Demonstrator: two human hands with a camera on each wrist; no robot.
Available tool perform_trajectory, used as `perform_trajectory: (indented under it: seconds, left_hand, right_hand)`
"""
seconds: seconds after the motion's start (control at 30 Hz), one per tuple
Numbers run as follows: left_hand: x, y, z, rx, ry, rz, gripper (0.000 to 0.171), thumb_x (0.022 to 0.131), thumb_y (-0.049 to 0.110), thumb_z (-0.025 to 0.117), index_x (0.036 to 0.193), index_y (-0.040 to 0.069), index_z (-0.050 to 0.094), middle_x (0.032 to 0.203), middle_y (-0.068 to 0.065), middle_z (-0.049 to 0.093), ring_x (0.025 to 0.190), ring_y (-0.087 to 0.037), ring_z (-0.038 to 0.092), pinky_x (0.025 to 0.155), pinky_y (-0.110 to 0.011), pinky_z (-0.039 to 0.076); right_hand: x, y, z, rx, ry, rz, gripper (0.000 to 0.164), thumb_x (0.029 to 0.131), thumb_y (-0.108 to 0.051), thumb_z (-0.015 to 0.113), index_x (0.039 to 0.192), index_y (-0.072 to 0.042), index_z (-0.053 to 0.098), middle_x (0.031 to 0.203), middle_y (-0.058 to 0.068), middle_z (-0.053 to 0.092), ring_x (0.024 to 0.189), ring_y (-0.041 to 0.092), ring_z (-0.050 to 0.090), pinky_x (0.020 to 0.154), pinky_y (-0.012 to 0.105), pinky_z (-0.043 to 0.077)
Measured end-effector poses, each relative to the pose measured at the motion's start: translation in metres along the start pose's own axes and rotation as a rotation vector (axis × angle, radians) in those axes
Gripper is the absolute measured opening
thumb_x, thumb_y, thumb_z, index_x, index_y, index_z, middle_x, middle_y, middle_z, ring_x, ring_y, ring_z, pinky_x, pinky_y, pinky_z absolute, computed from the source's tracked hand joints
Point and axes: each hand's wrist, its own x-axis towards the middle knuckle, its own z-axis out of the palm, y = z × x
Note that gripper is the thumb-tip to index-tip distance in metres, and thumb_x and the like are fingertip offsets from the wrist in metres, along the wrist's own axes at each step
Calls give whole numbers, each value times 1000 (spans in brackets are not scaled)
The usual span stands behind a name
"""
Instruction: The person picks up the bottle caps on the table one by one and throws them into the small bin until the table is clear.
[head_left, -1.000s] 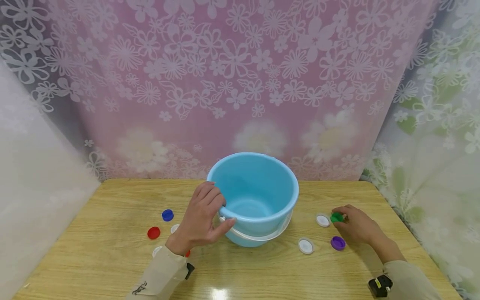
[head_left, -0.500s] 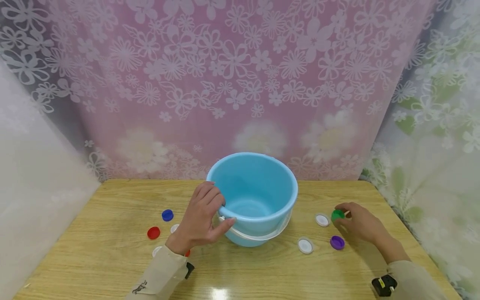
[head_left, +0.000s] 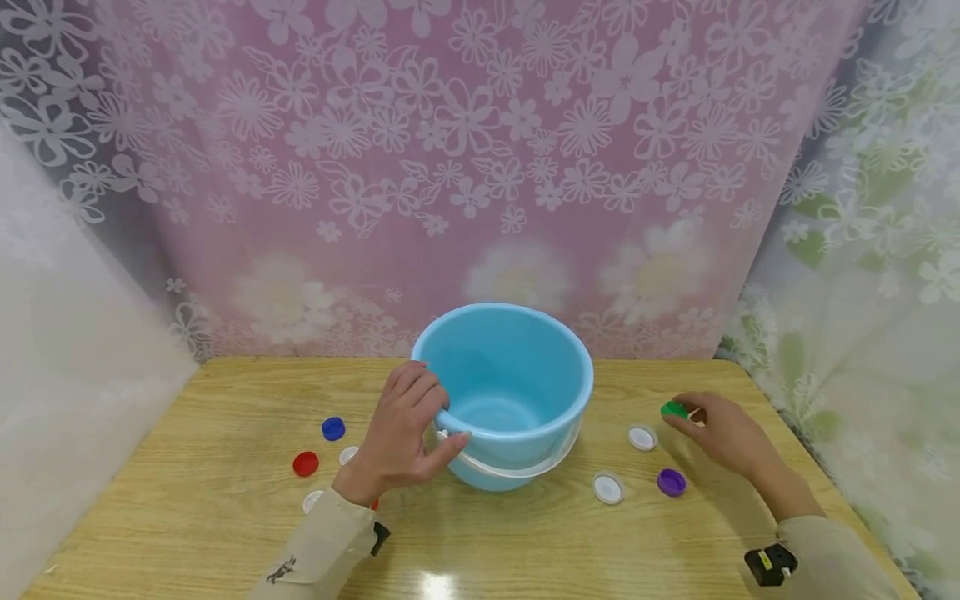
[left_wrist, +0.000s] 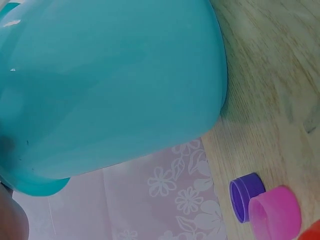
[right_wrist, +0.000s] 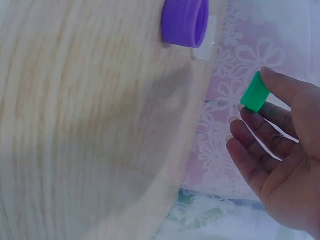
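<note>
A light blue bucket with a white handle stands at the table's middle, slightly tilted in the head view. My left hand grips its left rim, fingers over the edge and thumb along the outside. On the right, my right hand pinches a green bottle cap between thumb and fingertips; the right wrist view shows it raised above the table. Nearest below that hand lies a purple bottle cap. Two white caps lie left of it, one farther back and one nearer.
Left of the bucket lie a blue cap, a red cap and white caps, partly behind the left arm. The left wrist view shows a pink cap beside a blue-purple one. A flowered curtain hangs behind the wooden table.
My right hand has lifted the green cap up from its place beside the white cap, moving slightly away from me. My left hand keeps its grip on the bucket rim.
</note>
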Motion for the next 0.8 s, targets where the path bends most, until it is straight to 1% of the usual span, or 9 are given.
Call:
perform_trajectory:
  seconds: [0.2,0.43,0.63,0.8]
  left_hand:
    - [0,0,0,2,10,-6,43,94,51,40,75,12,46,76,0,44,91,-27,48,92,-47,33]
    - [-1,0,0,3,6,-16,43,94,51,40,75,13,46,76,0,44,90,-26,47,92,-47,33]
    - [0,-1,1,-1,26,-6,43,93,51,41,74,13,45,75,0,44,88,-26,47,89,-47,34]
    - [1,0,3,-2,50,3,43,93,50,41,73,13,46,74,0,44,85,-26,47,89,-47,35]
  right_hand:
    - [-1,-4,-5,6,20,-2,54,94,-41,57,124,4,57,115,20,60,96,34,60,75,49,49]
    - [1,-11,-10,28,64,-35,48,96,-34,57,124,5,57,114,21,60,96,37,59,76,51,49]
    - [6,-24,-19,33,104,-55,48,97,-35,55,124,4,57,116,23,58,98,40,58,78,54,47]
    - [5,-34,-28,15,140,-78,46,96,-33,57,125,3,57,112,20,59,92,35,59,74,51,48]
